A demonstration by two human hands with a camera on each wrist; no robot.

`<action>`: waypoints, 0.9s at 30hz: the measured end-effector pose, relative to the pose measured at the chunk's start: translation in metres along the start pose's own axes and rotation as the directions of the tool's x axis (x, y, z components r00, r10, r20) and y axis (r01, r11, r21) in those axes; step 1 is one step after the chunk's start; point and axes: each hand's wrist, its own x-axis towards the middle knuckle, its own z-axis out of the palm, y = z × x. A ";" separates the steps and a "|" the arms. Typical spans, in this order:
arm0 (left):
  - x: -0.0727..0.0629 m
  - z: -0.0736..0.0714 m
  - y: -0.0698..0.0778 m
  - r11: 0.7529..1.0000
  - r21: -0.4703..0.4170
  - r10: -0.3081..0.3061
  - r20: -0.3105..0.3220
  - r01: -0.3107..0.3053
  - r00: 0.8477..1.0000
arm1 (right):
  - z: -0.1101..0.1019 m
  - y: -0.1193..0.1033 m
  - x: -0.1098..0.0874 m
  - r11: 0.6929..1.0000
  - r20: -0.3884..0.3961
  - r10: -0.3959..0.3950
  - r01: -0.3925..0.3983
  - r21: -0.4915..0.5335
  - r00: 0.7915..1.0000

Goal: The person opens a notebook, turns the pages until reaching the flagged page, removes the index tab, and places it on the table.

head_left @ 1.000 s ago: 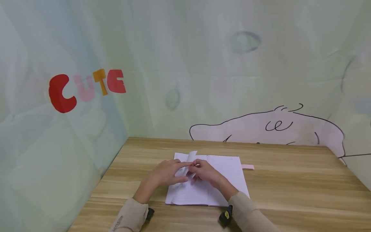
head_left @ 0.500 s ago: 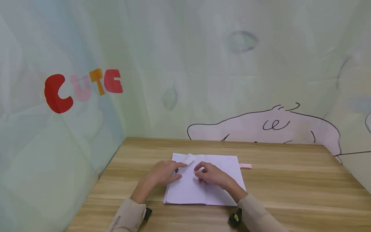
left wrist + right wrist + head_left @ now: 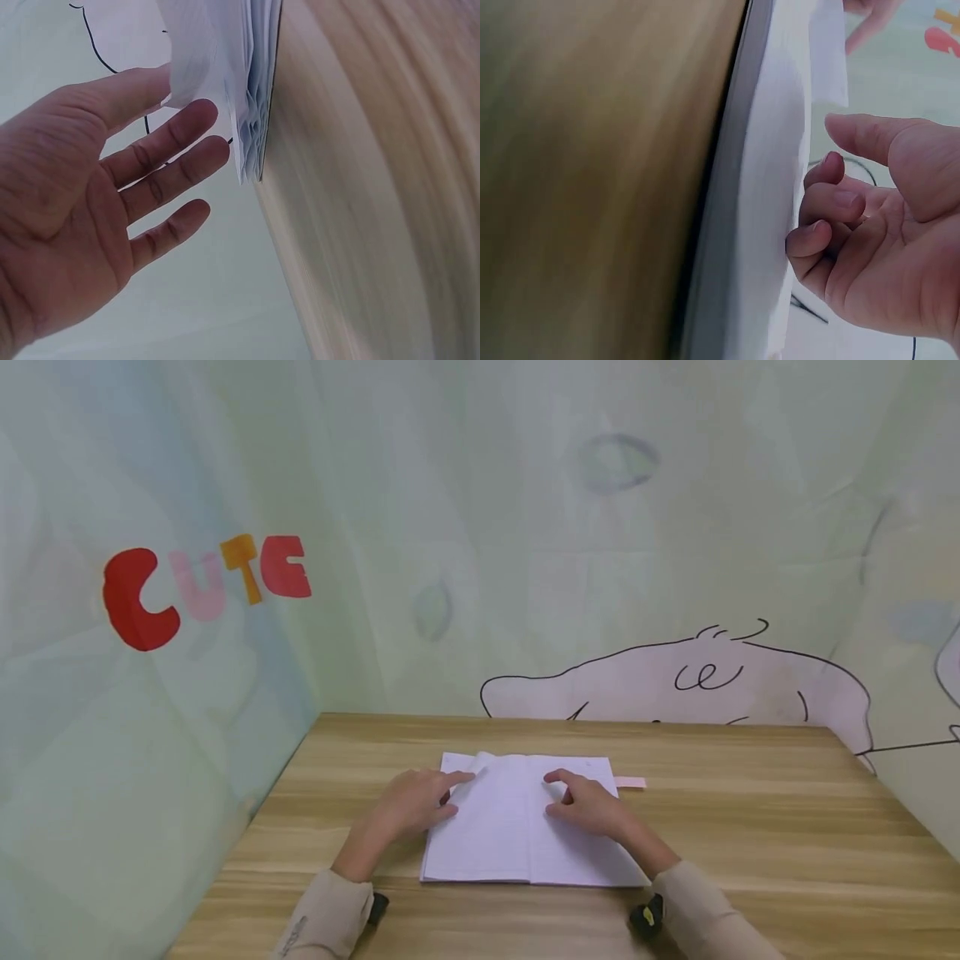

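An open notebook [image 3: 495, 835] with white lined pages lies on the table. My left hand [image 3: 416, 802] is over its left edge, index fingertip at a raised, bent part of a page [image 3: 483, 760] near the top. In the left wrist view, the topmost digit of the left hand [image 3: 97, 180] passes behind that loose page [image 3: 191, 52], and the other fingers spread loosely. My right hand [image 3: 588, 806] hovers over the right page, holding nothing. The right wrist view shows the right hand [image 3: 877, 217] with thumb extended and fingers loosely bent beside the pages [image 3: 772, 187].
A pink tab [image 3: 630, 782] sticks out from the notebook's right edge. The wooden table [image 3: 750, 827] meets a pale wall covering [image 3: 487, 527] at the back and left, with CUTE lettering [image 3: 142, 602] and a line-drawn pink animal [image 3: 637, 685]. Dark wrist devices [image 3: 647, 917] sit at the sleeves.
My right hand has left the page by the left hand and moved right. The upright, curled page has dropped flatter across the left side. The left hand stays nearly in place.
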 end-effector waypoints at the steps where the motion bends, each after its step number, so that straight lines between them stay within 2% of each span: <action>1: 0.000 0.000 0.000 1.000 -0.004 -0.009 0.007 0.009 1.000 | -0.002 0.003 -0.002 1.000 -0.004 0.002 -0.002 -0.009 1.000; 9: 0.000 -0.001 0.000 0.999 0.014 -0.044 0.040 0.044 0.998 | -0.019 0.021 -0.014 0.997 -0.001 0.047 -0.047 -0.053 0.999; 13: -0.001 -0.001 0.000 0.998 0.025 -0.060 0.077 0.058 0.995 | -0.026 0.027 -0.019 0.997 0.007 0.052 -0.051 -0.053 0.999; 17: -0.001 0.002 0.000 0.998 0.014 -0.070 0.109 0.069 0.992 | -0.032 0.032 -0.024 0.992 0.012 0.095 -0.094 -0.080 0.995; 22: 0.000 0.005 -0.002 0.995 0.009 -0.100 0.122 0.099 0.988 | -0.040 0.034 -0.031 0.988 0.043 0.114 -0.109 -0.108 0.992; 27: -0.002 0.004 -0.002 0.991 -0.009 -0.132 0.166 0.135 0.977 | -0.043 0.042 -0.035 0.985 0.078 0.143 -0.133 -0.112 0.987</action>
